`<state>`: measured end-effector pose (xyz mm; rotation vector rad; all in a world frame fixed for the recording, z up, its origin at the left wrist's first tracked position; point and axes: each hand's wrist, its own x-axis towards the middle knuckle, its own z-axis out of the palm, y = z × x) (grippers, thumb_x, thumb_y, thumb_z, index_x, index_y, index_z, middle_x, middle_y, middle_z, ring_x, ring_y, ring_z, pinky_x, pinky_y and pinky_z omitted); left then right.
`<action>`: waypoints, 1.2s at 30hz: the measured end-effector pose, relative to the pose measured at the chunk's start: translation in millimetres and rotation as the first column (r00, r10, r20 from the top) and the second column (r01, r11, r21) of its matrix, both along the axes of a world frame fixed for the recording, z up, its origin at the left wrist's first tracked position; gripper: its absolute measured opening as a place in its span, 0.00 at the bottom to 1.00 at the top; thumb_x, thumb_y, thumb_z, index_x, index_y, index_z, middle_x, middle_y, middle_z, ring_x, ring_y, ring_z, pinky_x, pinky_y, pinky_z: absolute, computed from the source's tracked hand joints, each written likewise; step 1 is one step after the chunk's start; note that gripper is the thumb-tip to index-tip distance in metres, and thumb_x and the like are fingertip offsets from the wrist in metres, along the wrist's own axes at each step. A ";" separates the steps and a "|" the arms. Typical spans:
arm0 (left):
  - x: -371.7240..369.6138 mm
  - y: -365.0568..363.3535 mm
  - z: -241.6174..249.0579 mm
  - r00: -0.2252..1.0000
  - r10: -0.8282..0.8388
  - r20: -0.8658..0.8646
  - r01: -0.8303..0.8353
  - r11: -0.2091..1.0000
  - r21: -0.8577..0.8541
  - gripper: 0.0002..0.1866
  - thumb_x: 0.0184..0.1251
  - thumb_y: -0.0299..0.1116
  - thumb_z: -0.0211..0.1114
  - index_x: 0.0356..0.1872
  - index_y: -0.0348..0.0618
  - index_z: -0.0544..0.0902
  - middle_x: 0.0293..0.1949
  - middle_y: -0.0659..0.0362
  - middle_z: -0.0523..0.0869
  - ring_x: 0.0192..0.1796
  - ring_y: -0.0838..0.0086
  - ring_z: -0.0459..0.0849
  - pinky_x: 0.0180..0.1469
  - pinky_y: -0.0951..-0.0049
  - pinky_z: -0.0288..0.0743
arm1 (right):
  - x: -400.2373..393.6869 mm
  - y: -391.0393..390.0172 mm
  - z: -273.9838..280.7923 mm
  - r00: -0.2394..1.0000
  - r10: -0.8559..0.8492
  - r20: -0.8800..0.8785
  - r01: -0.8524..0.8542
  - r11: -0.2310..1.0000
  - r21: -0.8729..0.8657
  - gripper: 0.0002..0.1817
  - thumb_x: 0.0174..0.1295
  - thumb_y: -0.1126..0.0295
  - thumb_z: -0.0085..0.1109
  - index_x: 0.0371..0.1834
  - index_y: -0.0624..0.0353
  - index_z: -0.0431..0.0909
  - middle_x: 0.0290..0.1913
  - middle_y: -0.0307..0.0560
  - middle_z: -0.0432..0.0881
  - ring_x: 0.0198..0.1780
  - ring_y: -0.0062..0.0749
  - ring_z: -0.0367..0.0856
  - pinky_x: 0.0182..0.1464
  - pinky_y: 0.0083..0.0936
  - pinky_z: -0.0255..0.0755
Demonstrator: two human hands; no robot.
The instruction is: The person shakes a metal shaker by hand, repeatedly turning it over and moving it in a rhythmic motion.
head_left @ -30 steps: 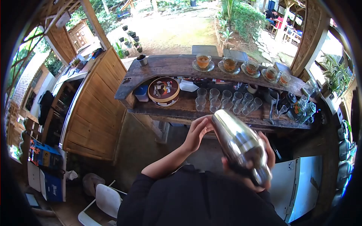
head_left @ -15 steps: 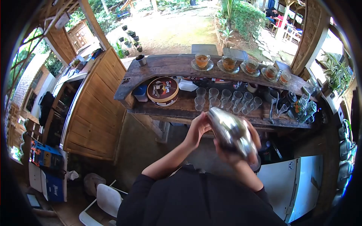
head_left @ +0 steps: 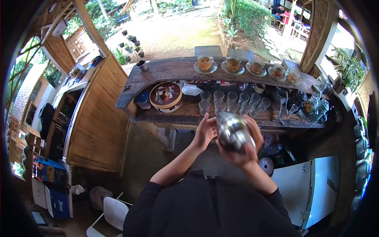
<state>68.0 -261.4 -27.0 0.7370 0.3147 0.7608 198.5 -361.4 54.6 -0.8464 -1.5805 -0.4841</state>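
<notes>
A shiny silver shaker (head_left: pixel 233 128), blurred by motion, is tilted in front of my chest. My right hand (head_left: pixel 242 156) is wrapped around its lower end and right side. Just left of the shaker is my left hand (head_left: pixel 205 133), palm towards it, with thumb and fingers apart; whether the fingertips touch the metal cannot be made out. Beyond my hands, clear drinking glasses (head_left: pixel 219 106) stand in rows on the lower wooden counter. Along the raised shelf are several glass cups of amber drink on saucers, including a teacup (head_left: pixel 205 62) at the left end.
A round brown tin (head_left: pixel 166 96) and a white paper (head_left: pixel 192 89) lie on the counter's left part. A metal cup (head_left: pixel 142 65) stands on the shelf. Jars and glassware (head_left: pixel 316 108) crowd the right end. A white fridge (head_left: pixel 300 193) is at lower right, a white chair (head_left: pixel 115 211) at lower left.
The shaker and my right hand have shifted a little left and tipped. My left hand has come slightly away from the shaker's upper end. The whole view has turned slightly.
</notes>
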 end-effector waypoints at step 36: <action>0.8 -12.9 31.5 0.997 -0.024 0.073 0.017 0.996 0.091 0.33 0.75 0.54 0.37 0.67 0.34 0.65 0.63 0.50 0.73 0.65 0.64 0.71 0.68 0.62 0.58 | 10.9 -46.0 7.2 0.979 0.001 -0.205 -0.088 0.906 -0.414 0.53 0.41 0.63 0.77 0.66 0.48 0.46 0.61 0.64 0.62 0.59 0.55 0.72 0.59 0.43 0.72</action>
